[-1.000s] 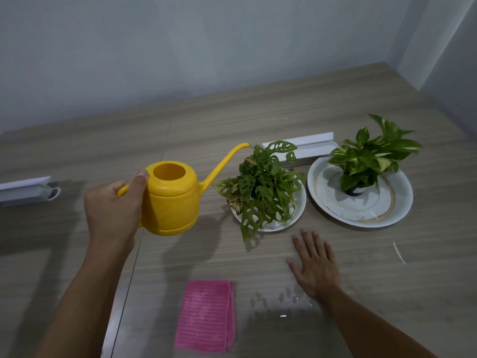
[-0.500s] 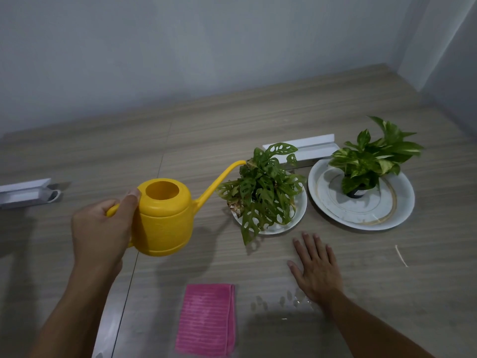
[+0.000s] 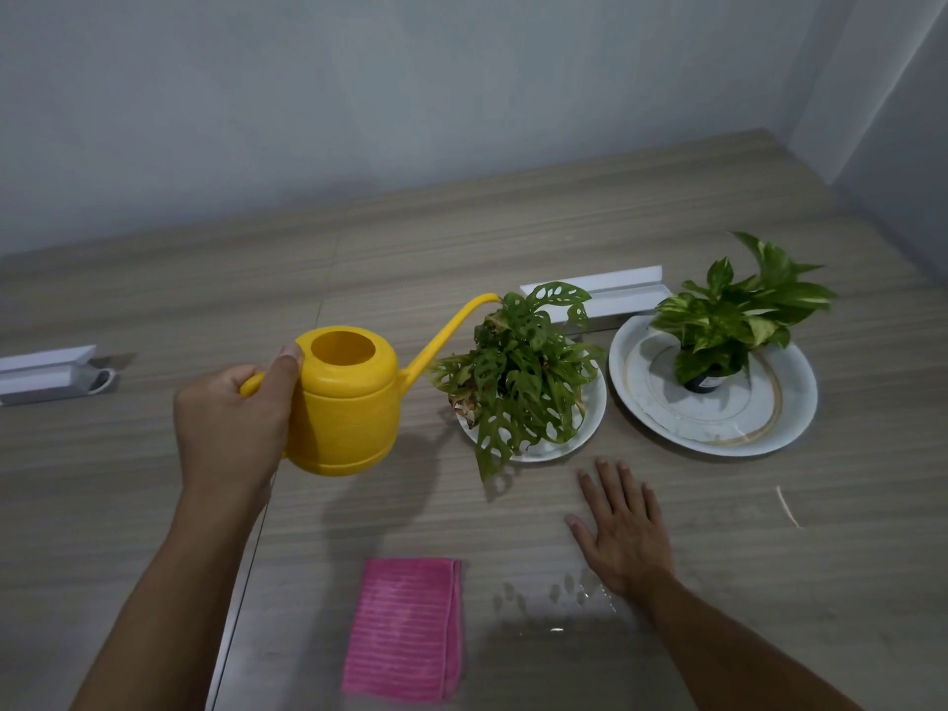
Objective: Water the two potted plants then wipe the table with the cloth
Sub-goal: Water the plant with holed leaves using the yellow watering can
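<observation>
Count: two potted plants, two white plates, one watering can, one cloth.

Watering can [image 3: 349, 407] is yellow, round-bodied and long-spouted, held off the bench [image 3: 513, 238] by the left hand [image 3: 231, 428], fingers curled round the handle, thumb at the rim. Spout tip reaches the top leaves of the holed-leaf plant [image 3: 518, 382] on the small plate [image 3: 595, 402]. Variegated plant [image 3: 728, 320] stands on the large plate [image 3: 718, 433], just beside it. Right hand [image 3: 623, 531] lies flat on the bench, fingers [image 3: 610, 479] straight and slightly spread. Cloth [image 3: 405, 628] is pink, folded, at the near edge; water drops [image 3: 559, 592] lie beside it.
</observation>
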A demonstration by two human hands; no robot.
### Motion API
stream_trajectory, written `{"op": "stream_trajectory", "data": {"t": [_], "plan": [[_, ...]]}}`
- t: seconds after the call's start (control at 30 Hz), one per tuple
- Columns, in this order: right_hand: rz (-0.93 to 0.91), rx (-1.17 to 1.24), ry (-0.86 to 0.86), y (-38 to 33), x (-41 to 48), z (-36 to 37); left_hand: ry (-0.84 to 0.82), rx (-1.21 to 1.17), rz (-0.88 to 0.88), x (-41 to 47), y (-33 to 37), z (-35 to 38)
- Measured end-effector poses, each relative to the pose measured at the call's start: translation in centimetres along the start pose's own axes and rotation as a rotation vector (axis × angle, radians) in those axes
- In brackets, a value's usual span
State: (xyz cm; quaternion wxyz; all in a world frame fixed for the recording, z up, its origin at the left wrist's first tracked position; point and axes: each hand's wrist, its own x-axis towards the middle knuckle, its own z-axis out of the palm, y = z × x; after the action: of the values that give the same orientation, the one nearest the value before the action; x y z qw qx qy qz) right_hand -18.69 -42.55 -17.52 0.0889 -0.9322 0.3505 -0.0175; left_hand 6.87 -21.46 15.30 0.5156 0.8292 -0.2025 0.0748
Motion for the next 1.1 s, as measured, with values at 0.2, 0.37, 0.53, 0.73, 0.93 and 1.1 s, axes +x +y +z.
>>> {"op": "stream_trajectory", "data": {"t": [0.2,0.37,0.53,0.73,0.93,1.1], "plan": [[-0.002,-0.012,-0.007,0.0,0.1,0.0,-0.008,0.008,-0.026,-0.2,-0.2,-0.8],[-0.013,-0.007,0.005,-0.1,0.1,0.1,-0.016,0.036,-0.035,-0.8,-0.9,-1.2],[-0.02,0.008,0.016,-0.1,0.0,0.0,-0.036,0.029,-0.035,-1.4,-0.7,-0.7],[-0.006,0.016,-0.006,-0.1,0.0,-0.2,-0.055,0.017,-0.036,-1.8,0.1,0.6],[0.009,0.011,-0.026,0.1,0.1,0.0,-0.036,0.018,-0.021,-1.1,0.4,1.1],[0.001,0.026,-0.024,0.2,0.1,0.1,-0.02,0.056,-0.003,-0.6,0.3,0.5]]}}
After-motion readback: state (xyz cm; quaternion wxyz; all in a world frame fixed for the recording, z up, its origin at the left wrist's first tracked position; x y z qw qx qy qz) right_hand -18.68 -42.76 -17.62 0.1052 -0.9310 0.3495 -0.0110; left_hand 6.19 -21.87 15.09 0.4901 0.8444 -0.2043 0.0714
